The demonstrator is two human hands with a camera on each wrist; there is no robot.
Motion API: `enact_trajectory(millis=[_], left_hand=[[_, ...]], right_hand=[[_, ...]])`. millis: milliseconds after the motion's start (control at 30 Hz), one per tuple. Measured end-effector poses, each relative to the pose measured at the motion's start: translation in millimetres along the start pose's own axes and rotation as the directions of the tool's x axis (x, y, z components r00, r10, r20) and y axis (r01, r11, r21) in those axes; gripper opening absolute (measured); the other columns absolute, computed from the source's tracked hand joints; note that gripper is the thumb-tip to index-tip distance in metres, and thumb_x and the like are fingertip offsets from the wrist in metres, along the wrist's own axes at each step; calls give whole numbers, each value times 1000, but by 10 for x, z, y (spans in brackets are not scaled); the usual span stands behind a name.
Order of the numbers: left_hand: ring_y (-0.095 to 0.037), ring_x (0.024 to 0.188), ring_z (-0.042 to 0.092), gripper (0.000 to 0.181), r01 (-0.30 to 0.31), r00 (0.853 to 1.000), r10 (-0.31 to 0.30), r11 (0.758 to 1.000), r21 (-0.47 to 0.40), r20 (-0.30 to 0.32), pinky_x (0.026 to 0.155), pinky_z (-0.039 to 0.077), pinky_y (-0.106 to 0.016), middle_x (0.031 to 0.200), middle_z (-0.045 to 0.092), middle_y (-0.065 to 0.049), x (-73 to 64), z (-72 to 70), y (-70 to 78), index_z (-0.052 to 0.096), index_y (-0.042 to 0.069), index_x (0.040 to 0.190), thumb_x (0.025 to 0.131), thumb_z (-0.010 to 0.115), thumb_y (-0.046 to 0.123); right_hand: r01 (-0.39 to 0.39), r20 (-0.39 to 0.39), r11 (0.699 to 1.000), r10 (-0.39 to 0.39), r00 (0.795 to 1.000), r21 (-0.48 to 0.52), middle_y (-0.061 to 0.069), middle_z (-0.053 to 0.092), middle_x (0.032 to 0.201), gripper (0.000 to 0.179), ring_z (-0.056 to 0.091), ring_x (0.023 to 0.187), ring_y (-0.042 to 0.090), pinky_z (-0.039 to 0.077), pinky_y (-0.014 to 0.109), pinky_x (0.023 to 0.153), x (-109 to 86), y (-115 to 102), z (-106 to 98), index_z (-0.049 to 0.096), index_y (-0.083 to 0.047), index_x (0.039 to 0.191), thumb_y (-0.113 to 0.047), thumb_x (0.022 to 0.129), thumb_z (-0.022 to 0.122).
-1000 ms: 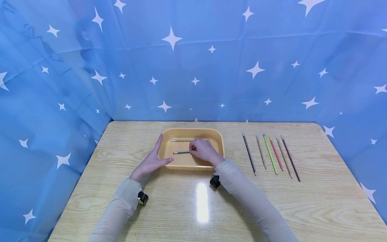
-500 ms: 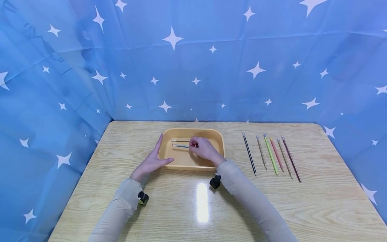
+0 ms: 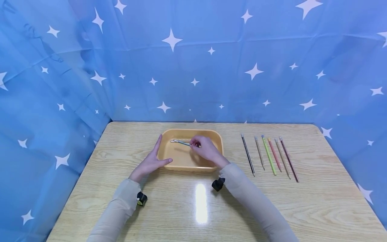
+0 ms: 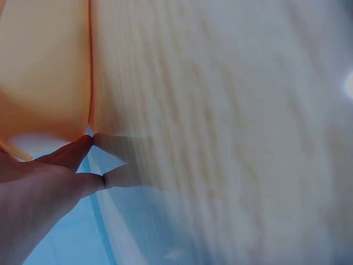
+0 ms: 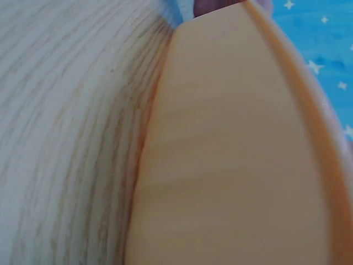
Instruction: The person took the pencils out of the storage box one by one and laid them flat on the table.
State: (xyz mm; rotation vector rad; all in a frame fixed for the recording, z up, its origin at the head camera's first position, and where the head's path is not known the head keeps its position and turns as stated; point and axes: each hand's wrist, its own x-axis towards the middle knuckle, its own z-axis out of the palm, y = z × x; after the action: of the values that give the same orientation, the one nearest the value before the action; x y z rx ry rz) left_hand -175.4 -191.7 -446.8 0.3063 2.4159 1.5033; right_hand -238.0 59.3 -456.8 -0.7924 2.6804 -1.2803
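An orange-yellow plastic tray (image 3: 184,164) sits near the back of the table. My left hand (image 3: 149,164) lies spread along its left end, straight fingers against the side and thumb over the front corner; the left wrist view shows that hand (image 4: 49,182) by the tray wall. Inside the tray, my right hand (image 3: 204,148) pinches a dark bluish pencil (image 3: 182,143), whose pale end points left and slightly up. Behind it lies another pencil (image 3: 173,141), partly overlapped by the held one. The right wrist view is mostly filled by the tray's outer wall (image 5: 231,138).
Several pencils lie side by side right of the tray: a black one (image 3: 248,154), a green one (image 3: 269,154), a pink one (image 3: 274,154), a dark red one (image 3: 289,159) and brownish ones. A starry blue curtain (image 3: 193,60) hangs behind the wooden table (image 3: 169,205).
My right hand has carried the dark pencil toward the back of the tray, close to the other pencil, and it now slants. My left hand has stayed at the tray's left end.
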Motion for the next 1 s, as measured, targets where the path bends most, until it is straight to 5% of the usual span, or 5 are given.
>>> enact_trajectory(millis=[167, 333, 667, 1000], left_hand=[[-43, 142, 4, 106, -1, 1000, 1, 1000, -2, -21, 109, 12, -63, 160, -9, -9, 98, 15, -271, -11, 18, 155, 88, 72, 22], [-41, 143, 5, 108, 0, 1000, 0, 1000, 4, -31, 110, 13, -62, 161, -8, -5, 101, 3, -340, -11, 22, 155, 88, 73, 25], [-47, 141, 3, 103, -9, 1000, 9, 1000, -24, 3, 108, 11, -65, 159, -9, -17, -48, -7, 29, -11, 9, 154, 90, 69, 14], [-48, 140, 6, 103, 6, 1000, -6, 1000, -9, 8, 108, 13, -65, 159, -8, -17, -15, 8, 21, -10, 11, 154, 90, 69, 17]], right_hand=[[20, -40, 999, -18, 999, 41, 6, 65, 85, 8, 60, 79, 18, 52, 29, 73, -72, -42, -64, 69, 1, 93, 0, 86, 65], [5, -78, 995, 3, 997, 97, 7, 63, 86, 9, 58, 78, 19, 52, 29, 71, -156, -107, -161, 69, 1, 94, 3, 85, 66], [-23, -118, 997, 31, 993, 73, 4, 62, 83, 10, 54, 70, 17, 46, 27, 61, -338, -83, -391, 70, -1, 95, 0, 87, 66], [-93, -137, 993, 102, 985, 70, 5, 63, 85, 10, 54, 71, 18, 46, 28, 60, -582, 65, -645, 69, -1, 98, -3, 89, 66]])
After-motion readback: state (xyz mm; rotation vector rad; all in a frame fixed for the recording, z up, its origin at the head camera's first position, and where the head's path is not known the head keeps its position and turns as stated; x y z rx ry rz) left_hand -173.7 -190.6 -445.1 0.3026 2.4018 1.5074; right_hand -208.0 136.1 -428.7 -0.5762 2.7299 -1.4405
